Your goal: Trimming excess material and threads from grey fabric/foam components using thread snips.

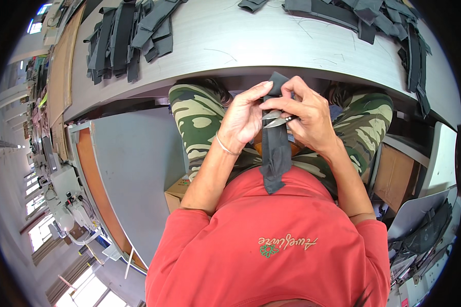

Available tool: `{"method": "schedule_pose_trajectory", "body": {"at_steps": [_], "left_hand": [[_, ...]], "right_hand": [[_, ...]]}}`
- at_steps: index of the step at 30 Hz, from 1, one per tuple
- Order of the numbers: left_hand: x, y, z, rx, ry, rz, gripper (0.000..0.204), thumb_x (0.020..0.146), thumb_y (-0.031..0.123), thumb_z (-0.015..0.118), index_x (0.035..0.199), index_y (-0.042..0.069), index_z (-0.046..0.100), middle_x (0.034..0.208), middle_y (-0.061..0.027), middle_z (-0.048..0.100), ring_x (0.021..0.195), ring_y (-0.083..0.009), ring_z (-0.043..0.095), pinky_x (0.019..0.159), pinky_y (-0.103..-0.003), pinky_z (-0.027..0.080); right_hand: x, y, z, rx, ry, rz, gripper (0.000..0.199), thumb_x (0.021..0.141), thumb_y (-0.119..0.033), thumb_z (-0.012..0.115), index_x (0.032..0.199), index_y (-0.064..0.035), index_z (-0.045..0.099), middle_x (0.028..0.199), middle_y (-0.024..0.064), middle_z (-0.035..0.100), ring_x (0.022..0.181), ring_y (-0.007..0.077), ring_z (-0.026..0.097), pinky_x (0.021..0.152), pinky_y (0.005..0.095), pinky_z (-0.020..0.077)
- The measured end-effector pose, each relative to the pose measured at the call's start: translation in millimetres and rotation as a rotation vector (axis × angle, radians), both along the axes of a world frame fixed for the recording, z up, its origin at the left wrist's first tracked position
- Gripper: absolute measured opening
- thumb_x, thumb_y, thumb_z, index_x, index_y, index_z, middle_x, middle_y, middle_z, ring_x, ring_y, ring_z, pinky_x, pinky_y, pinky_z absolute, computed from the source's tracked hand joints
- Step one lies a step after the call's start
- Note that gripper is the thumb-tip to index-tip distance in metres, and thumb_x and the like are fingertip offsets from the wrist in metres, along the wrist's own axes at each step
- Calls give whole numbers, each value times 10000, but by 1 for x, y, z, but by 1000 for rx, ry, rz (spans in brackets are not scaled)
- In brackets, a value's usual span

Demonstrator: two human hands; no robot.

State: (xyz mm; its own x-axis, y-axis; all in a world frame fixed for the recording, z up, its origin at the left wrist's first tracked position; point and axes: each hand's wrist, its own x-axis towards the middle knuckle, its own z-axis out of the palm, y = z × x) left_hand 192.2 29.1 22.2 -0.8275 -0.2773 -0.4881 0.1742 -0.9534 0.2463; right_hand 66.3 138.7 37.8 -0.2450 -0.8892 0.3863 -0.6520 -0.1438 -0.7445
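Observation:
A long dark grey fabric strip [275, 156] hangs between my two hands, its lower end resting against the red shirt. With thumb and fingers closed, my left hand [245, 116] pinches the upper part of the strip at its left edge. My right hand [311, 113] carries a small pair of thread snips [274, 122], whose pale blades point left across the strip and look parted. The thumb and forefinger of that hand also close near the top of the fabric. The snips' handles are mostly hidden in the palm.
Ahead is a pale table [205, 43] with loose threads on it. A pile of dark strips [123, 38] lies at its left, another pile [363, 15] at the right, some hanging over the edge. A grey panel [133, 153] stands left, a cardboard box [394, 174] right.

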Motion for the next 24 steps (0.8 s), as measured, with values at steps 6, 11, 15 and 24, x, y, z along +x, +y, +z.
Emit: {"method": "schedule_pose_trajectory", "body": {"at_steps": [6,11,15,24], "left_hand": [[-2,0,0,-29,5,-63,150,915,153,582,964,14,613,894,-71,631,843,-155,624,746,-303,544],[0,5,4,-290,-51,-104,154,923,176,598,924,23,619,866,-44,617,839,-110,600,721,-263,509],[-2,10,-2,-602,-261,-50,247,907,271,642,826,41,597,711,-37,581,619,-112,572,588,-238,472],[2,3,6,-595,-246,-100,202,933,246,605,840,67,593,764,0,576,681,-69,566,622,-216,482]], "right_hand": [[-2,-8,-4,-28,113,4,258,629,0,613,813,-173,661,824,3,547,596,198,551,546,327,433],[9,6,-3,-31,8,-86,202,619,7,603,765,-130,626,855,13,591,590,213,556,521,324,413],[20,25,3,-129,142,-185,198,619,55,572,778,-62,589,779,51,589,606,232,581,490,323,366],[16,20,-2,143,-409,-194,122,787,-43,688,876,-19,608,759,84,594,631,218,588,569,293,439]]}}
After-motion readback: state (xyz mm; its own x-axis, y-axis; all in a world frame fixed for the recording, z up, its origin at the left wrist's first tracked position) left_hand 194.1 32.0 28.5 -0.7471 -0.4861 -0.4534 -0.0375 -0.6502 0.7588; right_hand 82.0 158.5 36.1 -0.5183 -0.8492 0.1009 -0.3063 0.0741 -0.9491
